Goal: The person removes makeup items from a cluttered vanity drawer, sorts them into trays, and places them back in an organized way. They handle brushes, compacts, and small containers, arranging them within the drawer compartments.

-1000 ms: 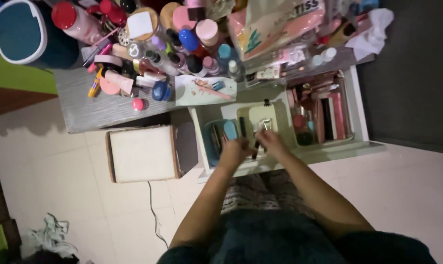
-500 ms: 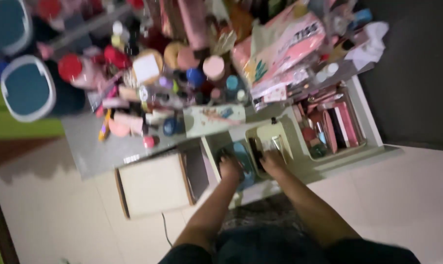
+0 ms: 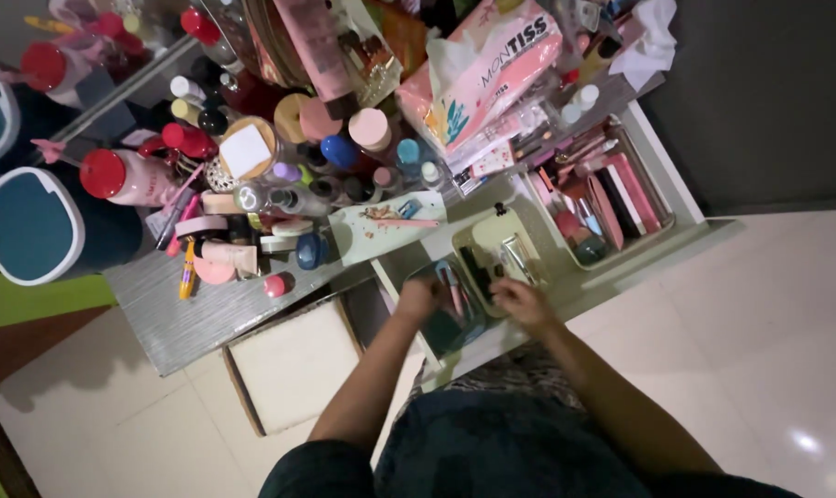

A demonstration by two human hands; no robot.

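Both hands are down in the open drawer (image 3: 565, 286) pulled out from under the desk (image 3: 187, 318). Left hand (image 3: 420, 300) sits at the drawer's left end, fingers curled over the edge of a dark teal tray (image 3: 455, 318); looks like it's pinning the tray so it doesn't slide, but whether the grip is closed on anything I can't tell, the fingers are hidden from this angle. Right hand (image 3: 521, 302) is just beside it on the pale green organiser (image 3: 496, 254), fingers bent down among thin dark sticks (image 3: 480, 273), probably pencils or brushes; grip looks partly closed, can't confirm it has one. The sticks lie lengthwise in the organiser, which keeps them from rolling and makes them easy to pick from above. Far right section of the drawer holds pink and red cases (image 3: 621, 189) stood on edge, packed side by side to save room. Desk top is crowded: bottles and jars (image 3: 344, 152) stand upright in a cluster at the back, a pink tissue pack (image 3: 492, 69) lies on top of the pile at the back right, a red-capped bottle (image 3: 123, 175) lies on its side near the left edge. A white stool (image 3: 293, 364) is tucked under the desk's front edge, left of the drawer.
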